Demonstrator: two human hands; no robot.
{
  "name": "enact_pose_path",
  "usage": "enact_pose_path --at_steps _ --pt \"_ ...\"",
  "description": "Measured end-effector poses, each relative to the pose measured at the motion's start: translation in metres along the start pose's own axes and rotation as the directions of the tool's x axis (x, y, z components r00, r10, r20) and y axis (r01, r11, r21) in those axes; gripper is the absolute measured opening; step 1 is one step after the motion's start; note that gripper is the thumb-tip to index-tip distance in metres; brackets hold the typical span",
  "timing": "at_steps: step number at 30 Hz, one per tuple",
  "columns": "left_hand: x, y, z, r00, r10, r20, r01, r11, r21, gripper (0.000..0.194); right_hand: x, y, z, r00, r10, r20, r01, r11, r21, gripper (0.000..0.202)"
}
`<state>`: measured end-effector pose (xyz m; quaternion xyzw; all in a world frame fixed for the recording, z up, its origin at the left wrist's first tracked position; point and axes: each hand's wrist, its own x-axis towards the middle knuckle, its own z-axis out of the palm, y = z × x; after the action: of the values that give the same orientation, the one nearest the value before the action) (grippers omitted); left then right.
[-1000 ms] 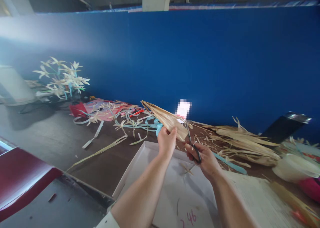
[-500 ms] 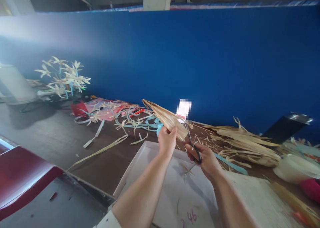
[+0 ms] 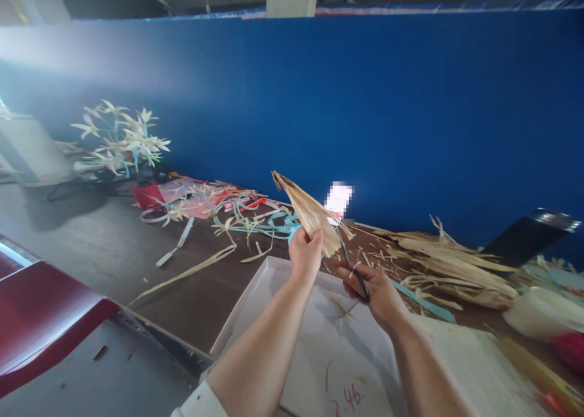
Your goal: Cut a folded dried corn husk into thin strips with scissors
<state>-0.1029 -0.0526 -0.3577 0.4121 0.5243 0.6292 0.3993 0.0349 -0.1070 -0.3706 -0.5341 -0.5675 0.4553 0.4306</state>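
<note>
Here's the left hand, thumb and fingers pinched firmly on a dry husk, which fans up and away from the grip to a brown, curled tip. Just beside it, the right hand is wrapped around dark-handled scissors, blades pointing up at the husk's near right edge. Are those blades biting or merely alongside? It's small and soft from here, so I can't say for certain.

And the cutting looks partway through! Pale slivers lie scattered beyond the right hand, so some trimming seems done, yet the held husk is one broad sheet, most of it uncut. Further right of the grip, a heap of husks suggests plenty left to work.

Below the hands, inside a white tray, sits one small star-shaped piece. Far to the left of the grip stands a bunch of pale flowers, looking like finished pieces.
</note>
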Motion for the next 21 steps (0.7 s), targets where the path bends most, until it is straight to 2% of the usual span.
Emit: enact_pose_path --at_steps 6,14,21 --pt "0.0027 -0.0009 -0.0009 1.0 0.009 0.001 -0.009 1.0 0.016 0.021 0.0002 0.0001 0.0005 1.0 0.009 -0.004 -0.009 0.999 -0.038 0.048" --pt "0.003 0.0019 -0.0036 1.0 0.008 0.003 -0.008 0.997 0.07 0.019 -0.001 -0.0009 0.0009 1.0 0.024 0.006 -0.023 0.998 -0.061 0.04" --pt "0.0046 -0.0034 -0.0032 1.0 0.004 0.015 -0.005 0.998 0.061 0.022 -0.001 0.0004 0.0003 1.0 -0.008 0.012 0.009 0.998 -0.065 0.035"
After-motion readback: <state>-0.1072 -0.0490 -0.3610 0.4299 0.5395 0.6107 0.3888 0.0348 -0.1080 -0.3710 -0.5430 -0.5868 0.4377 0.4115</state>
